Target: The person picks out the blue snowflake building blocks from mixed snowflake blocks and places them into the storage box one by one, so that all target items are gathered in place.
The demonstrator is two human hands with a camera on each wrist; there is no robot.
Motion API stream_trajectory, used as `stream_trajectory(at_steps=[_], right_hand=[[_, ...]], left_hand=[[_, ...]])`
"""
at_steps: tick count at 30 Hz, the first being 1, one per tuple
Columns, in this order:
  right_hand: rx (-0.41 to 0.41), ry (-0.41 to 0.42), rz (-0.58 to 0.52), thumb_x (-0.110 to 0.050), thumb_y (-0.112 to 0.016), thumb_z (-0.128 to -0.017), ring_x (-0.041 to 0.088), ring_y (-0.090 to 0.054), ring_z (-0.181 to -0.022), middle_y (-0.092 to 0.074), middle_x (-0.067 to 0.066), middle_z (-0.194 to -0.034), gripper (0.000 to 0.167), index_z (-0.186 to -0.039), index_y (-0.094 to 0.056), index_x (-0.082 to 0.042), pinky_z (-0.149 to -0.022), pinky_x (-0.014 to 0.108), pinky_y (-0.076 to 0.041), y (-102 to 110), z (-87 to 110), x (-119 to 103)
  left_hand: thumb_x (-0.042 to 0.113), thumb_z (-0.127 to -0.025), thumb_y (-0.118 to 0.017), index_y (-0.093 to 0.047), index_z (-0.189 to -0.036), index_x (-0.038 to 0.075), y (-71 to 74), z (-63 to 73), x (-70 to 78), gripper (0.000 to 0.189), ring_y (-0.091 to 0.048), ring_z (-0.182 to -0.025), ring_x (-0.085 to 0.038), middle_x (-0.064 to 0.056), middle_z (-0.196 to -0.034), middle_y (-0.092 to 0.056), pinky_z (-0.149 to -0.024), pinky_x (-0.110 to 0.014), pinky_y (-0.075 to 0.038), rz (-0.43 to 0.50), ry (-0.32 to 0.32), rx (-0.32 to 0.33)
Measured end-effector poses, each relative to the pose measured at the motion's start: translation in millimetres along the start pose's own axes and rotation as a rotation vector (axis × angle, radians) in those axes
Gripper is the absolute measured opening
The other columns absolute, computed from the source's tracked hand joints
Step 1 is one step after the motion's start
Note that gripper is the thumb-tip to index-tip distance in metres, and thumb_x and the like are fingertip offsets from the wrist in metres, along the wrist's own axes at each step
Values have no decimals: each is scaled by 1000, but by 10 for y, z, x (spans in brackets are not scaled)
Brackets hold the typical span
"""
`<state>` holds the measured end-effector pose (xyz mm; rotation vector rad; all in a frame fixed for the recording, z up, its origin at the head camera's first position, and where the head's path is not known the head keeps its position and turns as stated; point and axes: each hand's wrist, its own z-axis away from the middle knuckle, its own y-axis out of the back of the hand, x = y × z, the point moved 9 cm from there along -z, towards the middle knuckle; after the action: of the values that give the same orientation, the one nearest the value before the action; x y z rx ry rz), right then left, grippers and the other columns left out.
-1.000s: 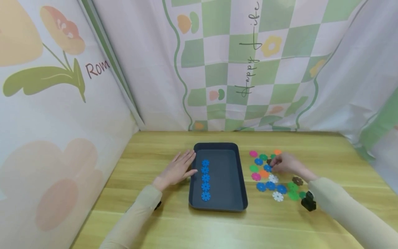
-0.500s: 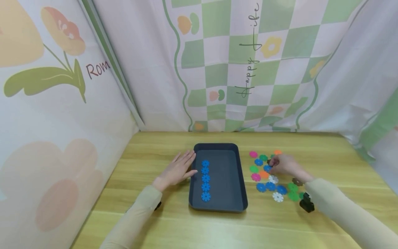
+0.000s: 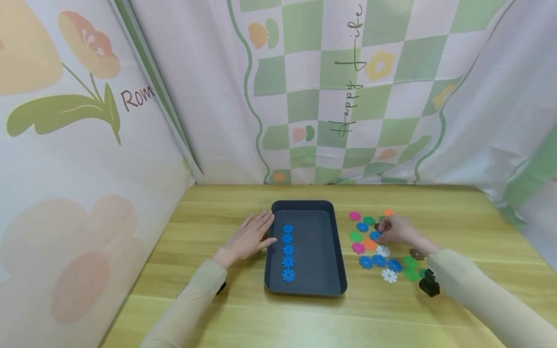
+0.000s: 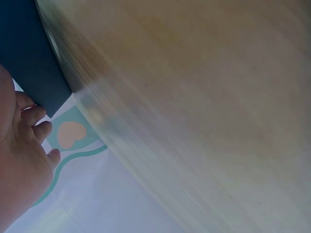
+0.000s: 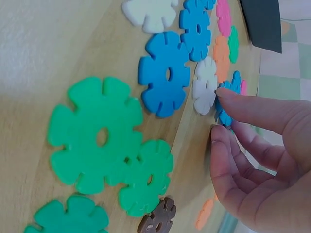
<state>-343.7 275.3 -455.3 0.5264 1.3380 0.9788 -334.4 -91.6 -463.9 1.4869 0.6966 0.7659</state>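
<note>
My left hand (image 3: 247, 240) lies with fingers spread against the left rim of a dark grey tray (image 3: 315, 251). In the left wrist view its fingers (image 4: 34, 115) touch the tray's outer wall (image 4: 34, 53). Inside the tray, several blue snowflake discs (image 3: 288, 250) form a column along the left side. To the tray's right, my right hand (image 3: 399, 229) reaches into scattered coloured snowflake discs. In the right wrist view, its thumb and curled fingers (image 5: 221, 141) pinch the edge of a blue snowflake disc (image 5: 225, 112), partly hidden by the thumb. A white disc (image 5: 205, 86) lies beside it.
Around the right hand lie pink (image 3: 358, 248), orange (image 3: 369, 244), green (image 3: 410, 261), white (image 3: 389, 276) and brown (image 3: 416, 253) discs, some overlapping. A black wrist camera (image 3: 430, 283) hangs below the right sleeve. A printed curtain (image 3: 304, 159) stands behind the wooden table (image 3: 304, 319).
The right hand shifts slightly left between the first and second frames, then stays almost still over the discs. The left hand and the column of blue discs keep their places.
</note>
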Motion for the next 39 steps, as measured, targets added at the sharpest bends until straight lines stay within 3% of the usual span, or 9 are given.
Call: stream_trajectory(at_steps=[7, 14, 20, 31, 39], right_hand=[[-3, 6, -33, -11, -78, -81, 19, -54, -77, -61, 10, -86, 27, -93, -59, 3, -66, 30, -48, 23, 2, 26], [-29, 36, -122, -6, -68, -89, 19, -65, -78, -68, 16, -89, 15, -96, -62, 7, -67, 31, -57, 23, 41, 47], [-67, 20, -199, -5, -63, -94, 19, -68, -81, -69, 21, -95, 17, -100, -61, 11, -69, 32, -60, -2, 78, 32], [-70, 15, -171, -8, -62, -95, 14, -66, -79, -71, 16, -93, 20, -103, -63, 10, -69, 29, -59, 34, 56, -4], [-100, 34, -174, -17, -62, -96, 16, -65, -86, -69, 14, -99, 24, -109, -63, 4, -79, 37, -59, 44, 81, -236]], left_hand=[[56, -103, -35, -18, -159, 9, 5, -2, -19, 75, -17, -156, -26, -7, -167, -16, -127, -50, -16, -5, 6, 1], [57, -103, -34, -17, -159, 10, 6, -4, -23, 75, -17, -156, -25, -7, -168, -16, -127, -51, -16, -5, 5, 3], [54, -103, -38, -21, -159, 9, 42, 10, 0, 74, -20, -155, -27, -8, -167, -20, -126, -51, -18, 13, 4, 18], [57, -103, -36, -19, -159, 10, 9, 4, -8, 75, -19, -156, -26, -7, -167, -18, -126, -51, -17, 14, 7, 0], [56, -103, -37, -20, -159, 10, 8, 7, 1, 74, -19, -155, -27, -8, -167, -18, -126, -51, -17, 9, 5, -5]])
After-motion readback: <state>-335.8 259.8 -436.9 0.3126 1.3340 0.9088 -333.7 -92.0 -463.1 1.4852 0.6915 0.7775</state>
